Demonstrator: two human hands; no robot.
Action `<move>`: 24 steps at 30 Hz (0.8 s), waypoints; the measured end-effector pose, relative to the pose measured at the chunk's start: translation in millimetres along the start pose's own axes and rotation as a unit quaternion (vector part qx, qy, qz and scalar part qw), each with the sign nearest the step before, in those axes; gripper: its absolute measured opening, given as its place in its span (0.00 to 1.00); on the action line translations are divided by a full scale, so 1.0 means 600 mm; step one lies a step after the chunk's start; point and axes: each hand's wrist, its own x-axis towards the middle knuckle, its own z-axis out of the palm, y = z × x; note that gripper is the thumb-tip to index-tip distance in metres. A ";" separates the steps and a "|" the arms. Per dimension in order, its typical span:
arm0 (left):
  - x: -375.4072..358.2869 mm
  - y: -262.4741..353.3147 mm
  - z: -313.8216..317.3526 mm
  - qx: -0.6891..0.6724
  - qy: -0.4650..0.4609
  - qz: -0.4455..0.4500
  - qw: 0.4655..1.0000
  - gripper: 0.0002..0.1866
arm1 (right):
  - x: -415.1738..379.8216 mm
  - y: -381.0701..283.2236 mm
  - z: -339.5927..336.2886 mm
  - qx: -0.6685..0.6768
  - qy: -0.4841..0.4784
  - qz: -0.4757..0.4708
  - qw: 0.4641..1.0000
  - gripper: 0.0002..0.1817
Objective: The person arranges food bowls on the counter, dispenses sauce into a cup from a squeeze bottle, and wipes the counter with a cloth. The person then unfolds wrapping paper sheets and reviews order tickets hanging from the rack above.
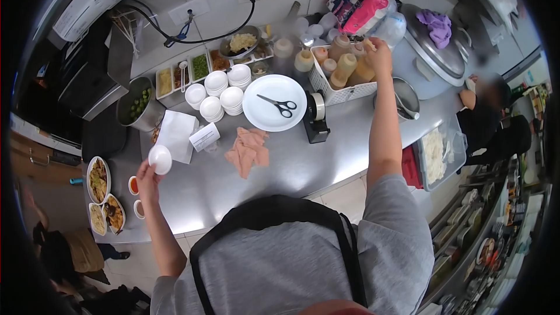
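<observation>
My left hand (149, 179) pinches a small white sauce dish (160, 160) by its edge, above the left part of the steel counter. Just below it stand two sauce cups, one with orange-red sauce (133, 185) and one with brownish sauce (139, 209). My right hand (380, 58) reaches to the back right, its fingers closed at the top of a squeeze bottle (365, 71). That bottle is among several others in a white plastic basket (350, 94). Stacks of white dishes (216, 83) stand mid-counter.
Scissors (280, 105) lie on a white plate (256, 118), beside a tape dispenser (317, 128). A pinkish cloth (248, 150) lies in front. Plates of food (99, 178) sit at the left edge. A pot with a ladle (406, 96) stands right of the basket. Other people are at both sides.
</observation>
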 end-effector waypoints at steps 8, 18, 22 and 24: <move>-0.111 -0.086 0.011 0.001 -0.006 -0.101 0.995 0.04 | 0.119 0.075 0.025 -0.131 -0.123 0.133 0.975 0.20; -0.119 -0.095 0.077 0.016 -0.044 -0.116 0.992 0.05 | 0.130 0.139 0.077 -0.173 -0.363 0.193 0.895 0.42; -0.119 -0.107 0.100 0.015 -0.075 -0.123 0.989 0.05 | 0.107 0.134 0.062 -0.187 -0.288 0.189 0.920 0.47; -0.119 -0.116 0.097 0.020 -0.084 -0.122 0.989 0.05 | 0.094 0.124 0.045 -0.179 -0.270 0.195 0.926 0.47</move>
